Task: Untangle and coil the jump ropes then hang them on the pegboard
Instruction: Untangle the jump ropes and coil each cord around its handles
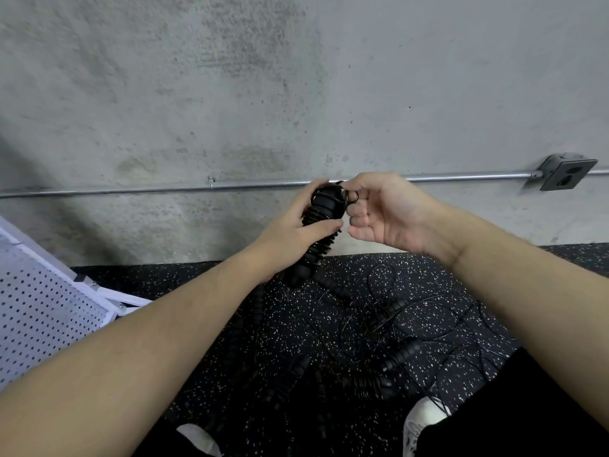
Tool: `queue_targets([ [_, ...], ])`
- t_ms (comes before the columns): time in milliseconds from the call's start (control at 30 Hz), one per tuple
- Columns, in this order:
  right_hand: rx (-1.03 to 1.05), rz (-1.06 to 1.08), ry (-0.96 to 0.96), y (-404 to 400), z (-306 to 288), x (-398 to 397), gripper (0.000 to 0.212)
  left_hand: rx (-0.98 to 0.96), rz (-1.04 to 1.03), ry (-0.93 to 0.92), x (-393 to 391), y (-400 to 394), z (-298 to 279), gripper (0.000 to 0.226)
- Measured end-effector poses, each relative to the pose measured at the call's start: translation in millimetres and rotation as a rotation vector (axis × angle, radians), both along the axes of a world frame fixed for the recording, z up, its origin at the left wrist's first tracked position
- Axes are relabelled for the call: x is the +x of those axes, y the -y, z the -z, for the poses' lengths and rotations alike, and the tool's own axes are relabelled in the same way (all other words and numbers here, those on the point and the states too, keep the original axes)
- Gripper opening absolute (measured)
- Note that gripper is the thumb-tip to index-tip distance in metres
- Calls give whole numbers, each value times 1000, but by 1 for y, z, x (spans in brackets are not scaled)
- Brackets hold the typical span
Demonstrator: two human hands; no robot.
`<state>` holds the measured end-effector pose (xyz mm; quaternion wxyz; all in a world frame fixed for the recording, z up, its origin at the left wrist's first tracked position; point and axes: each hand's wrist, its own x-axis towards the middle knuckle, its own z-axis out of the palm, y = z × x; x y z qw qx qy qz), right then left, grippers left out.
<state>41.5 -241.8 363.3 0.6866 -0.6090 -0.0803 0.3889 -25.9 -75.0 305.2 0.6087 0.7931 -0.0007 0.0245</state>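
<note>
against the grey concrete wall (pixel 296 77), above the black speckled rubber floor (pixel 346 275), coiling is in hand. white perforated pegboard (pixel 43 311) leans at the floor's left edge. tangled black jump ropes (pixel 398 354) lie mid-floor. left hand (pixel 293 235) grips the black ribbed rope handles (pixel 321 222); right hand (pixel 389 209) pinches thin black cord (pixel 352 196) at their top. next move, as judged: wrap the cord snugly, then secure it.
</note>
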Motion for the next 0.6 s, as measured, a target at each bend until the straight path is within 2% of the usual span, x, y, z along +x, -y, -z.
queue_targets([
  [133,-105,63,53,-11,4,-1,35,268,-110,65,5,-4,2,73],
  [233,-213,67,181,-16,7,-5,35,729,-233,86,6,-4,3,74],
  [267,-233,71,204,-16,7,-5,35,814,-256,102,5,-3,5,75],
  [467,-165,111,93,3,3,3,35,754,-147,88,-2,5,7,83],
  [600,-168,148,63,7,8,7,34,954,-124,43,0,13,10,87],
])
